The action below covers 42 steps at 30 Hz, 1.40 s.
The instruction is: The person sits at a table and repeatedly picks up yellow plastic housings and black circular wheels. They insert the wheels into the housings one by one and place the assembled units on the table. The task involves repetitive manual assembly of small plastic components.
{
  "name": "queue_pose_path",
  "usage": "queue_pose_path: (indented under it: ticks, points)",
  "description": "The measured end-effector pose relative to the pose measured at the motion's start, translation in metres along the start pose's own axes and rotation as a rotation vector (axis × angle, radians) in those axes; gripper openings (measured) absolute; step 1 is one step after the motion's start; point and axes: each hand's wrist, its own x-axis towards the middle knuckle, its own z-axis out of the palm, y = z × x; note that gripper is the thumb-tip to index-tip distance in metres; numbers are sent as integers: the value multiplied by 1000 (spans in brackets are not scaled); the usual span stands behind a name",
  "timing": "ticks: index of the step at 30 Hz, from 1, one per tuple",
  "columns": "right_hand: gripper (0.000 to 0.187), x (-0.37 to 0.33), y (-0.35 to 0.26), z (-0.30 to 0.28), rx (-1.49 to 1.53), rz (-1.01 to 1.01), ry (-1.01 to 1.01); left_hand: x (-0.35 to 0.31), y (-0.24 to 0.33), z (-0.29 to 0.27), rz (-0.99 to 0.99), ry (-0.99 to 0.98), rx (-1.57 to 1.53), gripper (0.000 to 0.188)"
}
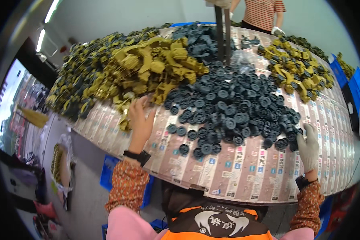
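My bare left hand [139, 122] reaches to the near edge of a heap of olive-yellow plastic toy vehicle bodies [148, 66]. Its thumb stands apart from the fingers, and the fingertips are against the yellow parts; I see nothing held. My right hand [309, 150], in a pale knitted glove, lies at the right edge of a pile of dark grey plastic wheels [232, 108]. Thumb and fingers are apart there, beside the outermost wheels. Between the hands, a few loose wheels [183, 149] lie in front of the pile.
Assembled yellow toy vehicles [300, 72] lie at the right; more vehicles [82, 78] cover the far left. A dark upright post [223, 36] rises behind the wheels. Another person [264, 14] stands across the table [268, 172]. A blue crate [109, 172] sits below the near edge.
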Motion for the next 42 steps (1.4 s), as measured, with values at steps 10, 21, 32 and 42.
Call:
queue_pose_path:
  ticks: [10,21,32,42]
  points:
    - [68,-28,-48,21,-40,154,-278,-1,22,74,-210,-436,-425,68]
    - [81,-25,-129,25,241,-76,-552,98,86,27,256,-254,-181,41]
    - [77,-28,-113,40,315,-142,-469,217,1,16,-161,-364,315,60]
    - [77,-31,-107,44,336,-171,-478,61,23,16,231,-396,44,30]
